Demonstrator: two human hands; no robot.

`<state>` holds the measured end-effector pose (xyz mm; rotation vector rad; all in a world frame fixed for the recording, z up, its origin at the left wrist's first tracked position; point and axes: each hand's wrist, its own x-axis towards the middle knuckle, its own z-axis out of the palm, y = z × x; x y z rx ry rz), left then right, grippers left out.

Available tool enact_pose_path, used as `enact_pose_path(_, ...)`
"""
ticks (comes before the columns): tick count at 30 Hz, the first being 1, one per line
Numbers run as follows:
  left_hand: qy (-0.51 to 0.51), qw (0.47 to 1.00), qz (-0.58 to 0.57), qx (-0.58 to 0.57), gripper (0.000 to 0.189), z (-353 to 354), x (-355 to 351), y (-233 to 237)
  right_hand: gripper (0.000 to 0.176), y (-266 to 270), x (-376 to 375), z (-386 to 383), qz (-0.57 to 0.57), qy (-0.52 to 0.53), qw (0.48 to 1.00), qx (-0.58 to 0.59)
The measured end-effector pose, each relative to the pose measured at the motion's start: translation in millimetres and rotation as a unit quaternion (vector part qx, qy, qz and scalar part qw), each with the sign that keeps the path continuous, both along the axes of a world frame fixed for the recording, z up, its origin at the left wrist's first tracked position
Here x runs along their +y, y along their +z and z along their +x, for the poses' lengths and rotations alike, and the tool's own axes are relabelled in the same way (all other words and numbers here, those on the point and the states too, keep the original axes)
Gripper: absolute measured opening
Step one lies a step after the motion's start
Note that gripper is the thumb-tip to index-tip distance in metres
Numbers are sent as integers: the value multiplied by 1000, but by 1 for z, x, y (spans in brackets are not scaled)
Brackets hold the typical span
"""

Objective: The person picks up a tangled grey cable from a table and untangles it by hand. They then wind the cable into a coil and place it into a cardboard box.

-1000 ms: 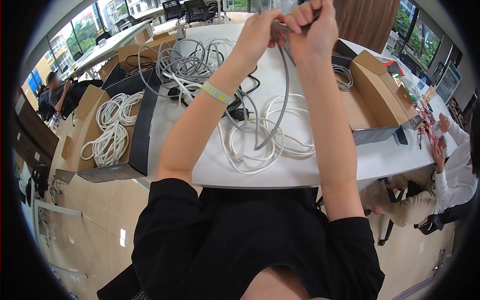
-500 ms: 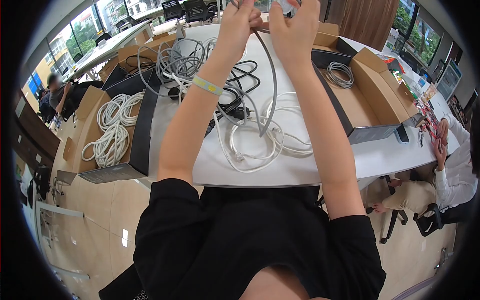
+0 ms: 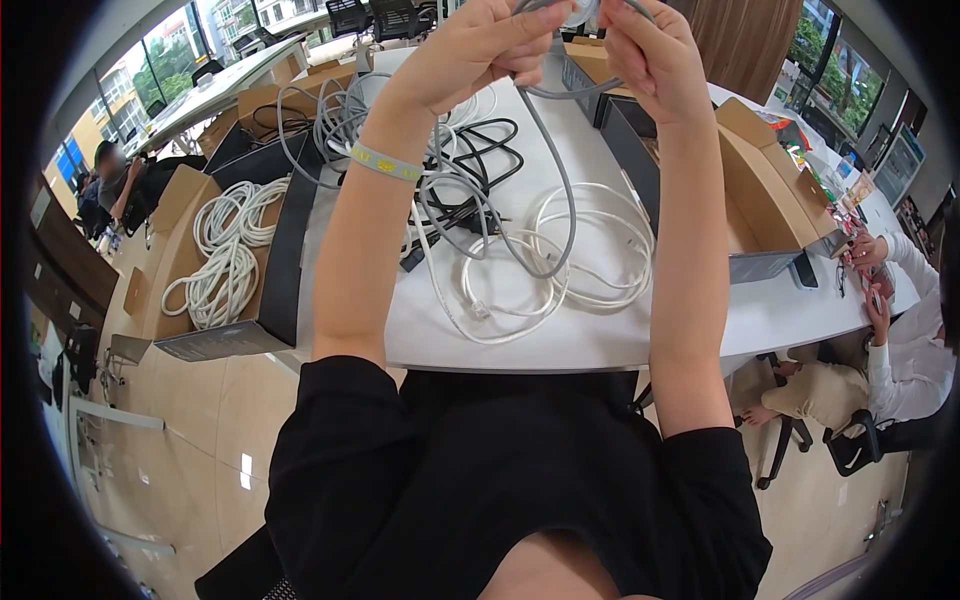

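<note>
Near the top of the view, my left hand [image 3: 497, 42] is closed on a grey cable [image 3: 566, 190]. My right hand [image 3: 655, 58] pinches another stretch of the same cable, to the right of the left hand. A loop of it is drawn between the two hands, and a length hangs down over the white table [image 3: 430, 335]. Below my hands lie coiled white cables [image 3: 600, 300] with clear plugs. Black cables [image 3: 490, 160] and a tangle of grey cables [image 3: 340, 120] are beside my left forearm.
An open box [image 3: 280, 280] at the left holds bundled white cables [image 3: 225, 255]. Another open box [image 3: 765, 205] stands at the right, partly behind my right arm. A seated person [image 3: 910, 330] handles small items at the far right. A second person [image 3: 120, 185] sits at the far left.
My hands have moved apart, the right one further right, pulling a loop of grey cable between them. The hanging length has shifted slightly right.
</note>
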<state>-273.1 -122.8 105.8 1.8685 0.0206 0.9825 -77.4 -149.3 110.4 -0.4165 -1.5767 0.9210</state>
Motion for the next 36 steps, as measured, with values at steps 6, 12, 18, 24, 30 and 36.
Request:
enact_pose_path(6,5,998,51,25,42,-2,10,-9,44,-9,14,4,-15,223,975,-2)
enact_pose_path(12,-33,999,-39,-13,51,13,11,-16,28,0,-3,-23,6,17,992,125)
enact_pose_path(18,-143,983,-114,-4,52,12,16,-14,19,0,3,-23,78,-179,981,7)
enact_pose_path(24,-254,959,-128,5,53,13,9,-14,31,-6,65,14,-100,525,845,9)
enact_pose_path(30,-411,853,-290,-137,35,7,12,-3,36,-12,31,-23,-192,83,970,122)
enact_pose_path(36,-314,843,-250,-358,34,-28,13,12,55,-23,14,-39,-85,-9,989,-124)
